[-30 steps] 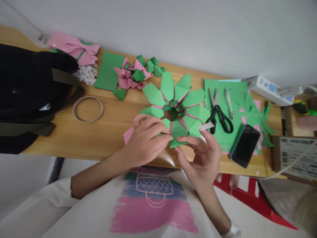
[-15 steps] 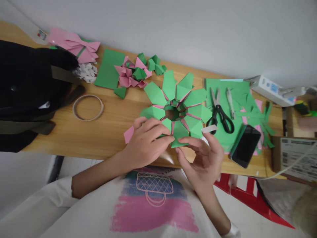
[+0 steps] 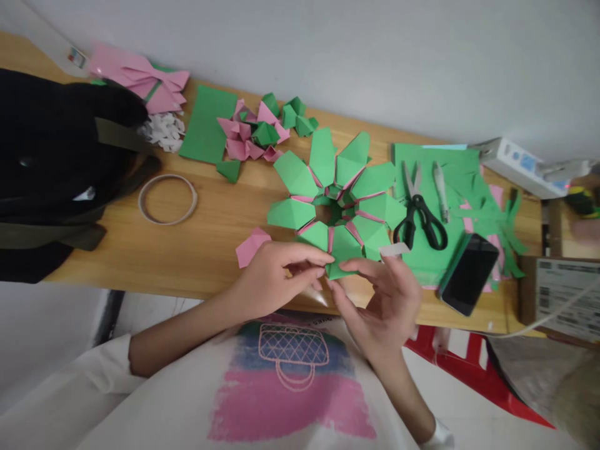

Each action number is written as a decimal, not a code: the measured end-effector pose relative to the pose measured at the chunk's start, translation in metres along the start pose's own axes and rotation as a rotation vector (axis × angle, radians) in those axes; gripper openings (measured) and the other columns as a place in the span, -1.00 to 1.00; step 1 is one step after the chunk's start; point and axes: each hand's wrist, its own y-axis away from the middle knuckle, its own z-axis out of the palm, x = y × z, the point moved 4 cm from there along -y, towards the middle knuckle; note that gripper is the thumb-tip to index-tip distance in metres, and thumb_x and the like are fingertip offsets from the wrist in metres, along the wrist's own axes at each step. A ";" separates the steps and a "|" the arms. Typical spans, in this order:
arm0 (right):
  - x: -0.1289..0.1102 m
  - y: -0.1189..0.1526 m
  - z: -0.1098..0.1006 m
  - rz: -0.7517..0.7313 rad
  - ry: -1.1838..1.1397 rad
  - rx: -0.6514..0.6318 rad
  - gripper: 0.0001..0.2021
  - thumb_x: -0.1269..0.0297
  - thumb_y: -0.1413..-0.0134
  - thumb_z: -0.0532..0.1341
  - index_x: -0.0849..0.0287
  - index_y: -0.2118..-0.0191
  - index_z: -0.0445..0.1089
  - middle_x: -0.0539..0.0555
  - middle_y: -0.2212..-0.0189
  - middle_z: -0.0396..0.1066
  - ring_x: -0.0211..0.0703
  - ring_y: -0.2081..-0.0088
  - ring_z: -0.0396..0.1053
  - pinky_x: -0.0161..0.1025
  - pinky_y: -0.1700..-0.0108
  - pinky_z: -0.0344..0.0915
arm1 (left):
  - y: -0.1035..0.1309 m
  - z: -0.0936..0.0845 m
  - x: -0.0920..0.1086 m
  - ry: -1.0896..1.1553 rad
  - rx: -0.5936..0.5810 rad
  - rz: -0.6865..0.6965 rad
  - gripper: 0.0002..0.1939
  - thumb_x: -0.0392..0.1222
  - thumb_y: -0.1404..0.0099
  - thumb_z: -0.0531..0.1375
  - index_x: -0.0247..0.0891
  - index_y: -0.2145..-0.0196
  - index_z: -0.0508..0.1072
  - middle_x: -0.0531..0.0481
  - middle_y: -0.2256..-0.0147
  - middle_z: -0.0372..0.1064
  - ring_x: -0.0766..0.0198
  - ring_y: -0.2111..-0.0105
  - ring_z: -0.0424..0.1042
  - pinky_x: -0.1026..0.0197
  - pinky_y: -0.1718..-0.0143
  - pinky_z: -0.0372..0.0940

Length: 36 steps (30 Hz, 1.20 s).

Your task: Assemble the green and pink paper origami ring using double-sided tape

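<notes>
A ring-shaped paper flower [image 3: 293,174] with green petals and pink edges between them lies in front of me. My left hand [image 3: 274,275] is closed, its thumb and forefinger pinched at the left corner of the nearest petal. At that petal's outer edge, my right hand [image 3: 387,294] has its thumb and a finger closed on the green paper. A small white strip [image 3: 394,249] clings to a raised finger of my right hand. Beside my left hand lies a folded pink paper piece [image 3: 252,246].
Scissors [image 3: 416,215], a white pen-like tool [image 3: 440,190] and a phone [image 3: 469,274] rest on green sheets to the right. A tape ring [image 3: 167,179], folded pieces [image 3: 241,139], white scraps [image 3: 164,131] and a black bag [image 3: 56,169] occupy the left. A power strip [image 3: 522,165] stands at the back right.
My left hand has shifted slightly left and down from over the flower, its thumb and forefinger now drawn together at the petal's corner. More of the pink piece shows.
</notes>
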 end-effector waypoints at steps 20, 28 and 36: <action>0.003 -0.004 -0.002 0.157 -0.093 -0.060 -0.25 0.58 -0.03 0.29 -0.06 -0.29 0.08 -0.02 0.29 0.47 -0.16 0.26 0.50 -0.04 0.12 0.55 | 0.001 0.003 -0.001 0.260 0.000 -0.118 -0.74 -0.49 -0.23 0.16 -0.22 0.30 0.59 0.07 0.45 0.60 0.31 0.48 0.57 0.34 0.54 0.42; 0.007 -0.008 -0.004 0.213 -0.168 -0.065 -0.36 0.54 -0.11 0.25 -0.05 -0.26 0.12 -0.04 0.34 0.49 -0.16 0.31 0.53 -0.10 0.25 0.55 | 0.002 0.005 -0.004 0.318 0.008 -0.192 -0.84 -0.40 -0.19 0.24 -0.22 0.31 0.59 0.03 0.43 0.61 0.23 0.42 0.61 0.27 0.42 0.53; 0.008 -0.014 -0.007 0.124 -0.223 -0.227 -0.24 0.59 -0.03 0.25 -0.09 -0.30 0.06 0.02 0.19 0.46 -0.12 0.17 0.51 -0.02 0.14 0.55 | 0.002 0.006 -0.006 0.296 0.021 -0.184 -0.81 -0.45 -0.14 0.27 -0.22 0.34 0.60 0.05 0.41 0.62 0.27 0.39 0.61 0.31 0.37 0.52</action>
